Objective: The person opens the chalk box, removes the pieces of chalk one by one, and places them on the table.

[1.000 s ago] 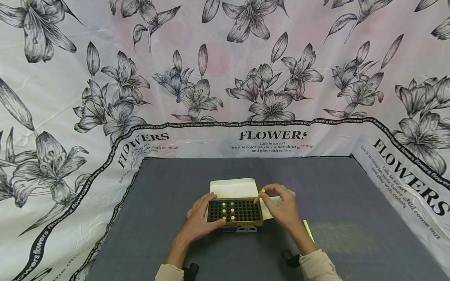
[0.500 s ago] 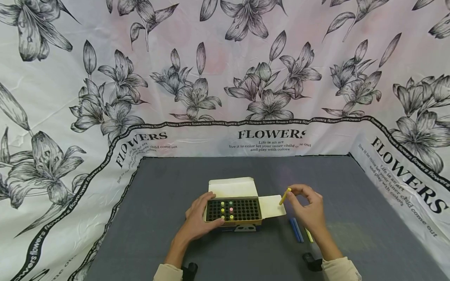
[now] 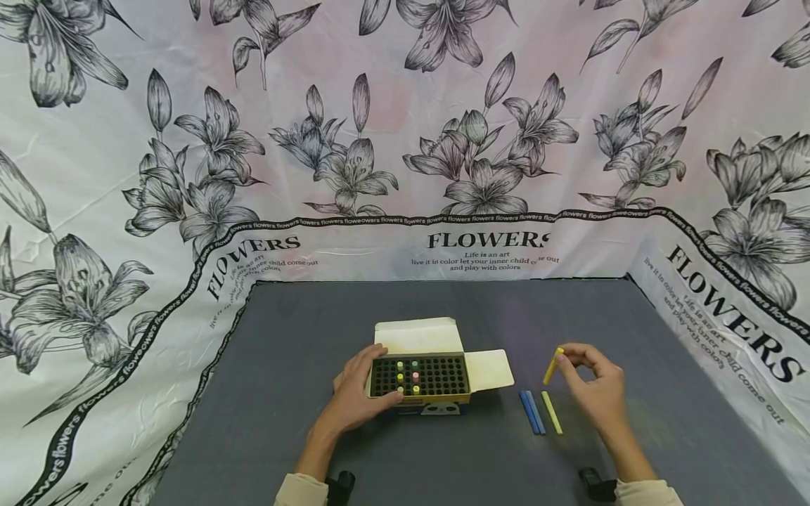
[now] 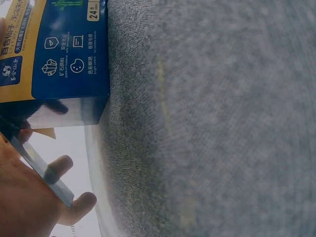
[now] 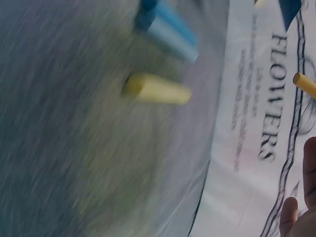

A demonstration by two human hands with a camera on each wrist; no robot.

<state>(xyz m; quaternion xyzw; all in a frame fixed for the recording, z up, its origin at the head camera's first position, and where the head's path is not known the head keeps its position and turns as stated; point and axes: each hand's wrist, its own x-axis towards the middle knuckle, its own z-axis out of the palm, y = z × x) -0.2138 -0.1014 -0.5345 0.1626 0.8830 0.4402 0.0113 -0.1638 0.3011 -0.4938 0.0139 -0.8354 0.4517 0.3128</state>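
An open chalk box [image 3: 436, 399] with a black grid insert stands mid-table; several yellow, green and pink chalk ends [image 3: 408, 376] show in its left part. My left hand [image 3: 362, 385] grips the box's left end. In the left wrist view the box's blue and yellow side [image 4: 59, 49] fills the top left, with my fingers [image 4: 74, 205] below it. To the right of the box, my right hand [image 3: 563, 360] pinches a yellow chalk stick [image 3: 553, 365], held tilted above the table. The stick's tip [image 5: 305, 84] shows in the right wrist view.
Two blue chalk sticks [image 3: 531, 412] and a pale yellow one [image 3: 551, 412] lie side by side on the grey table [image 3: 304, 330], just left of my right hand; the blue chalk [image 5: 168, 32] and yellow chalk [image 5: 157, 90] show there too. A flower-print cloth [image 3: 405, 140] walls the table.
My right hand has carried the yellow chalk stick from over the box to the right, past the side flap. The sticks lying on the table have come into view. The left hand stays on the box.
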